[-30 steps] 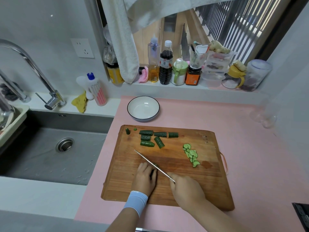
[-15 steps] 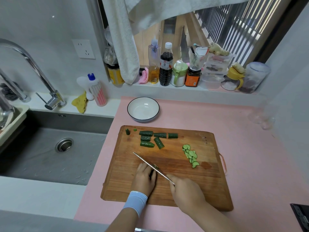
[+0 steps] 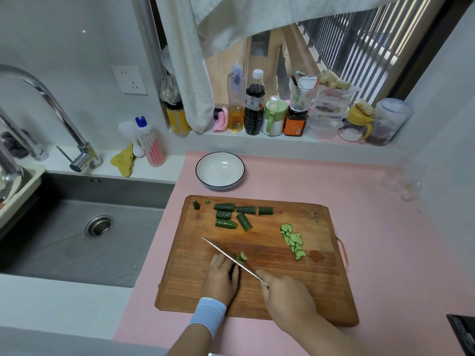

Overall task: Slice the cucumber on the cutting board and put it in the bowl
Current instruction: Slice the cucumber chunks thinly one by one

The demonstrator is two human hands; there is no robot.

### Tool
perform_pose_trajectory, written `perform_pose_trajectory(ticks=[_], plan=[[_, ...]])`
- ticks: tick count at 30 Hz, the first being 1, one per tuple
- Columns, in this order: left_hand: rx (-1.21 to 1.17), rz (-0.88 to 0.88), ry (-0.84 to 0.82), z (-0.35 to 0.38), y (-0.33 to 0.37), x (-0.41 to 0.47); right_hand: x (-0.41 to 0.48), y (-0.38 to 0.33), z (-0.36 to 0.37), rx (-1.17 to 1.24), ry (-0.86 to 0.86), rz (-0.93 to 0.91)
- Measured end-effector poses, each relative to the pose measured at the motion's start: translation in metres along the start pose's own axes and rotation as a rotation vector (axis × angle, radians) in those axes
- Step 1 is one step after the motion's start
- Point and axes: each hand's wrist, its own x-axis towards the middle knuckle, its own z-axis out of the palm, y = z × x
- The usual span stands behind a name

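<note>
A wooden cutting board (image 3: 270, 283) lies on the pink counter. My left hand (image 3: 221, 277) holds down a short cucumber piece, mostly hidden under its fingers. My right hand (image 3: 285, 301) grips a knife (image 3: 231, 259) whose blade crosses that piece; a fresh slice (image 3: 243, 256) stands just right of the blade. Several cucumber chunks (image 3: 236, 217) lie at the board's far left. A row of thin slices (image 3: 293, 241) lies on the right side. A white bowl (image 3: 220, 170) with a dark rim stands behind the board, with nothing in it.
A steel sink (image 3: 84, 232) with a tap (image 3: 51, 114) is on the left. Bottles and jars (image 3: 282, 111) line the window sill, a towel (image 3: 190, 62) hangs above, and a dish soap bottle (image 3: 150, 142) stands by the sink. Two glasses (image 3: 401, 181) stand at the right.
The knife has cut down through the piece under my left hand, and a new slice now shows beside the blade. Both hands stay in nearly the same place.
</note>
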Motion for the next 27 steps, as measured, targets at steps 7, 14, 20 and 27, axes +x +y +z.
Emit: perform_pose_trajectory(ticks=[7,14,20,27], plan=[[-0.003,0.013,0.019,0.0,0.001,0.0,-0.002,0.0,-0.004,-0.022,-0.005,-0.011],[0.018,-0.01,0.01,0.001,0.001,0.0,0.004,-0.001,-0.004,0.009,-0.021,0.008],[0.026,-0.014,-0.011,0.003,-0.003,-0.001,0.001,-0.001,-0.002,0.017,-0.015,0.013],[0.007,-0.008,0.003,0.001,-0.002,-0.001,-0.008,0.001,-0.006,0.028,0.009,-0.017]])
